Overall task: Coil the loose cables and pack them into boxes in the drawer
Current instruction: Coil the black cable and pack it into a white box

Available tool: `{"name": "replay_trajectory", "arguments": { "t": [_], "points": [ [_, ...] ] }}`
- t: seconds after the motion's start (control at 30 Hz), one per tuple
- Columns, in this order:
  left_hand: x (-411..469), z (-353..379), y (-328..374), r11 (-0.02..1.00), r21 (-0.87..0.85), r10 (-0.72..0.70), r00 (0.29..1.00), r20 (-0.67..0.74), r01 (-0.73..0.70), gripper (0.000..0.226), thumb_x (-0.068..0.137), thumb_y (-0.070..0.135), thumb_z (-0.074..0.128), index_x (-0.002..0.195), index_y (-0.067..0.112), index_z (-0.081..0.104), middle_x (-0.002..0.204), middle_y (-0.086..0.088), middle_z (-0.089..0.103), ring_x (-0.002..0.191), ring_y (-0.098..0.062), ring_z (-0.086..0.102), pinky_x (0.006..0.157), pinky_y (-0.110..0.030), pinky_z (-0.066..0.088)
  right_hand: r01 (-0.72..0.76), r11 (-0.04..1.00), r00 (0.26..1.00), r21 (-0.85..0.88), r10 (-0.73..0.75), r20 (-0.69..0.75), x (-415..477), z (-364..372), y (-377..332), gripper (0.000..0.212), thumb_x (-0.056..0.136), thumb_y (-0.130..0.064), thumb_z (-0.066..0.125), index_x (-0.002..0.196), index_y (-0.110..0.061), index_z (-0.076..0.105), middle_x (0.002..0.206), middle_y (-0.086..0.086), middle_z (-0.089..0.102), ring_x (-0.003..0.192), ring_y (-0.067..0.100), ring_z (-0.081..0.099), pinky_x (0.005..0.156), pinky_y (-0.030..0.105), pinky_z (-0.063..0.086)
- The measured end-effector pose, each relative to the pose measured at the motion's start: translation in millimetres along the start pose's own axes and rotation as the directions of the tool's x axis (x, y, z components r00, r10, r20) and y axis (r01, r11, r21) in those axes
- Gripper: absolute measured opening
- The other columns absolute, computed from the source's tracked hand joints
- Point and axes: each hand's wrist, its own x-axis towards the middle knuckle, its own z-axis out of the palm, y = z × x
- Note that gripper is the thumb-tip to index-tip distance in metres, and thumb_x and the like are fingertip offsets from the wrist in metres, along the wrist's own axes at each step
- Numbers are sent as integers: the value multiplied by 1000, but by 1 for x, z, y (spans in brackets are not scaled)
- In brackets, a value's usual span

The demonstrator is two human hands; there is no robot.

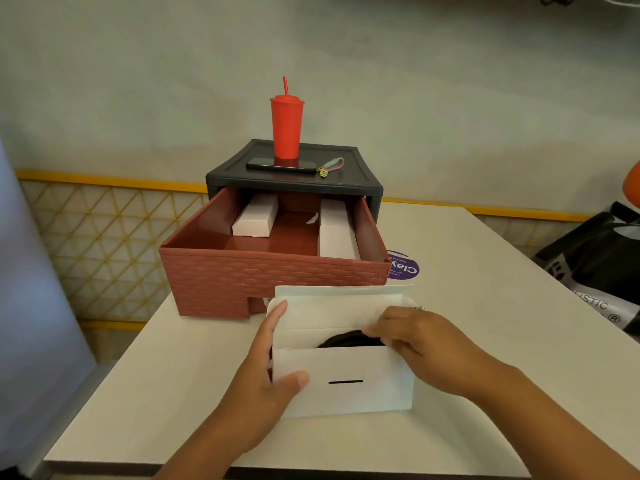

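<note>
Nearest the camera, two bare forearms enter from the bottom edge, cut off at the elbows. The left hand grips the left end of a white box that stands on the table. Its thumb presses on the front panel and its forefinger stretches up the side toward the lid. The other fingers are hidden behind the box. The right hand, which wears a ring, pinches the lid flap near its right end with curled fingertips. The flap leans partly over the opening. Inside the box, a coiled black cable shows only as a dark arc above the front panel, with the rest concealed. A short black slot marks that panel.

Behind the box is a brick-patterned red drawer, pulled out of a dark cabinet frame. Two closed boxes lie in it. The left-hand box sits toward the rear. The right-hand box lies along the right wall, its near end masked by the drawer front. A white scrap between them is too small to identify.

On top of the frame are a red tumbler with a straw, a dark phone and a keychain with blurred details. A purple sticker is half hidden by the drawer corner; only "Clay", upside down, is legible. At the right edge, a black-and-white bag and an orange object are both cut off.
</note>
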Motion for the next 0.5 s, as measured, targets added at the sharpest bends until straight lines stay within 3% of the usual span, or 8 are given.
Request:
{"name": "replay_trajectory", "arguments": {
  "t": [0.07,0.13,0.23,0.33,0.43,0.5],
  "points": [
    [-2,5,-7,999,-40,-6,999,-46,4,85,85,-1,61,125,60,17,141,34,23,124,22,28,104,-8,28,-40,999,996,37,37,77,4,-1,-2,36,97,-16,43,127,-30,55,118,-16,56,105,2,47,86,5,31],
    [-3,9,-12,998,-67,-5,996,-84,-1,82,85,3,63,126,57,17,137,32,28,119,24,33,92,1,32,-23,998,993,54,17,118,5,3,-10,37,97,-23,42,132,-31,48,122,-14,51,111,7,44,94,17,34],
    [-2,11,-13,1000,-21,13,996,-89,-15,77,77,28,61,129,55,12,135,38,22,117,31,25,87,7,25,5,1000,992,-6,-5,126,5,17,-28,43,96,-36,39,139,-34,34,131,-14,39,115,10,38,96,23,33],
    [-1,8,-16,999,-38,-16,996,-84,13,76,73,33,58,129,56,11,134,40,22,117,31,24,87,7,24,-28,993,997,-111,36,72,7,25,-32,44,96,-44,36,139,-35,32,133,-16,35,117,10,35,96,23,31],
    [-1,7,-16,997,-80,-24,995,-93,16,79,73,30,60,129,56,10,125,50,32,113,30,32,85,6,30,1,983,987,-181,-30,-159,3,33,-26,35,91,-41,41,121,-31,55,116,-9,51,104,14,49,92,34,45],
    [0,7,-17,996,-87,-12,994,-106,3,79,81,22,63,130,53,9,119,55,32,110,32,33,84,6,29,-85,994,924,-73,51,-379,-8,45,-20,32,85,-38,45,113,-27,56,116,-3,49,104,18,46,91,33,43]
  ]
}}
